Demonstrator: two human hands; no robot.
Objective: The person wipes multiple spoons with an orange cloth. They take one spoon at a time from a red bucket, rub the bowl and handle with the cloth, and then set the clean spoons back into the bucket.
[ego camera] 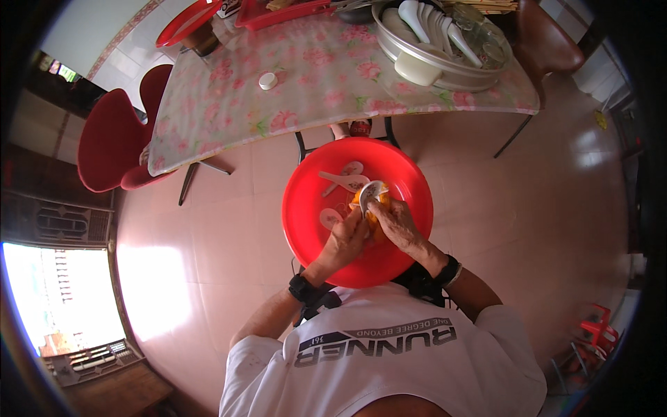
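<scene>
Over a round red plastic basin, my left hand grips the handle of a white soup spoon with a floral pattern. My right hand holds a yellow-orange cloth around the same spoon, its thumb at the lower part of the bowl. Two more patterned soup spoons lie crossed in the basin beyond my hands, one over another. The bowl of a further spoon shows left of my left hand; its handle is hidden.
A table with a floral cover stands beyond the basin, bearing a white cap, a red tray and a large metal pot of spoons and glasses. A red chair is at left, a brown chair at right.
</scene>
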